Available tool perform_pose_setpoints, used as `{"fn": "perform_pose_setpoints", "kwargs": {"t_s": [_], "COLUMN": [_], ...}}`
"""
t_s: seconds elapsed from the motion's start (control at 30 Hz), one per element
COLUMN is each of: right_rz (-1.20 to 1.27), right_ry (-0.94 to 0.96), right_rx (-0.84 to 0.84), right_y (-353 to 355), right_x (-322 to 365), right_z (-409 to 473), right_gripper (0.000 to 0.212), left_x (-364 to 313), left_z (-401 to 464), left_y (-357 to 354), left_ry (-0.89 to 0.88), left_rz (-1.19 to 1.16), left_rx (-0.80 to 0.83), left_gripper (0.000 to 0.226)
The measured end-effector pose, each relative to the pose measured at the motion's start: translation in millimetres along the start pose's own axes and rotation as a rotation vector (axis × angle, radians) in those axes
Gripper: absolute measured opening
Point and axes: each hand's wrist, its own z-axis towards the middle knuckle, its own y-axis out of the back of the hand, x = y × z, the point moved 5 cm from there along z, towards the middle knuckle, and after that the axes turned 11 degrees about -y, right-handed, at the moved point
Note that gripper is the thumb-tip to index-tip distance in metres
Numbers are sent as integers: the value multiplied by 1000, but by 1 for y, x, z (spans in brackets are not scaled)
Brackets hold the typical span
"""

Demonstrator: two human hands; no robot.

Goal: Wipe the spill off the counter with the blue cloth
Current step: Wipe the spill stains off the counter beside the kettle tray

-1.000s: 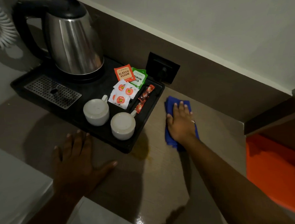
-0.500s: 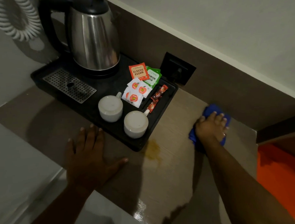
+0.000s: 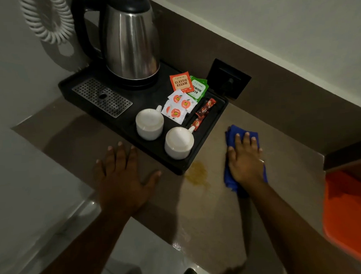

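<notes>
**mopguy:** ok so where's everything sitting? The blue cloth point(image 3: 230, 134) is right of centre in the frame, flat on the counter point(image 3: 283, 144), pinned under the right hand point(image 3: 245, 161). That hand isn't gripping anything, the fingers are spread and the palm is pressing down, with cloth poking out above the fingertips and along both sides of the wrist.

**tea_tray_42:** and the spill point(image 3: 197, 173)? I see a yellowish patch just left of the cloth, right at the lower corner of the black tray point(image 3: 208, 135). Doesn't look like the cloth is touching it yet.

**mopguy:** yeah, near but apart, I'd say. The left hand point(image 3: 123, 176) is lower left of centre, open and flat on the counter, fingers splayed, holding nothing. Looks like it's just bracing.

**tea_tray_42:** how's that cloth gonna behave tho?

**mopguy:** my guess: light, soft, floppy. It looks folded or bunched, so it could roll up if dragged by an edge. A flat palm in the middle seems the way to go, pressing evenly. The counter looks glossy, so it should slide easily.

**tea_tray_42:** only worry is the tray corner and that nearer white cup point(image 3: 178, 142). Pushing the liquid under the tray would be annoying.
</notes>
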Motion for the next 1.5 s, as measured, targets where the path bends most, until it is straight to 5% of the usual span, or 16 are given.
{"fn": "perform_pose_setpoints", "kwargs": {"t_s": [0.2, 0.5, 0.73, 0.87, 1.0, 1.13, 1.23, 1.3, 1.5], "right_rz": [-150, -19, -135, -69, 11, 10, -57, -46, 95], "right_ry": [707, 66, 697, 235, -181, 113, 469, 514, -282], "right_rx": [118, 16, 163, 63, -18, 4, 104, 146, -56], "right_y": [-11, -9, -18, 0, -16, -40, -36, -23, 3], "right_x": [1, 12, -2, -35, 20, 68, 33, -16, -123], "right_z": [-89, -41, -124, -74, -84, -153, -186, -181, -147], "right_gripper": [55, 56, 55, 57, 58, 60, 56, 56, 54], "left_x": [-1, 0, 1, 1, 2, 4, 4, 3, 4], "left_z": [0, 0, 2, 3, 3, 3, 2, 2, 3], "left_y": [2, 1, 5, 4, 0, 0, 3, 4, 1], "left_ry": [-2, -23, -50, -62, -70, -66, -71, -81, -72], "left_rz": [-21, -40, -45, -54, -59, -82, -80, -80, -67], "left_rx": [3, 11, 62, 37, 49, 63, 59, 61, 85], "left_gripper": [94, 95, 89, 85, 74, 69, 68, 67, 68]}}
